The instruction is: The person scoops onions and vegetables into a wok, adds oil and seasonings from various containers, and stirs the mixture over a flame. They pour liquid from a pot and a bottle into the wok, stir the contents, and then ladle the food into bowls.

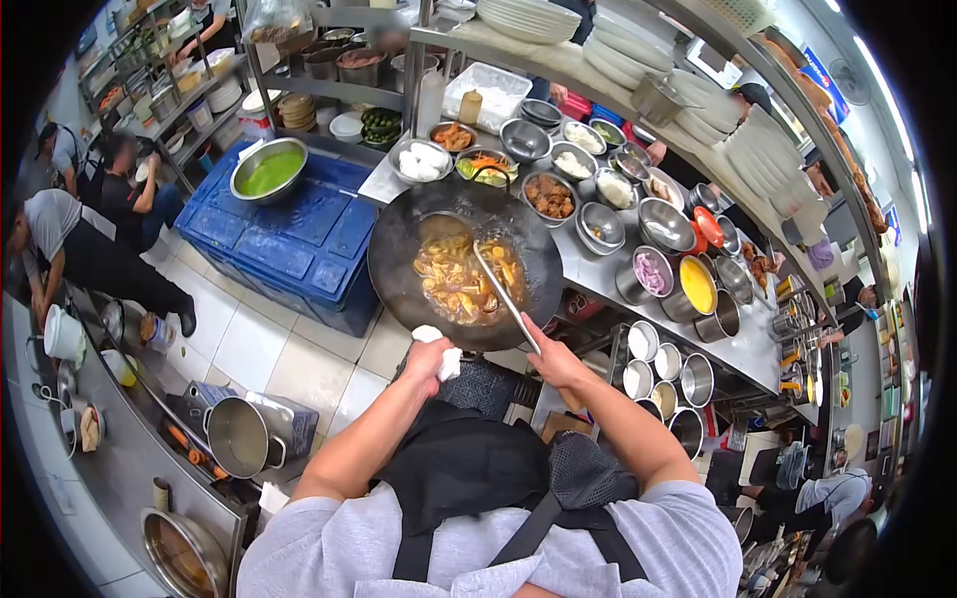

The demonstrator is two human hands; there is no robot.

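Observation:
A large dark wok point(399, 274) holds chunky food point(469, 284) in brown sauce. My left hand point(431, 361) is closed around a white cloth point(451, 365) at the wok's near edge; the edge under the cloth is hidden. In my right hand point(550, 357) is the handle of a long metal ladle point(501, 291), its head down in the food. The wok hangs in front of me, beside the steel counter with its many bowls.
A blue chest point(274, 229) bearing a bowl of green liquid point(269, 174) stands to the left. Metal bowls of ingredients cover the counter point(638, 274) at right. Above it runs a shelf with stacked plates point(528, 18). A pot point(239, 437) is at lower left. Several people work around.

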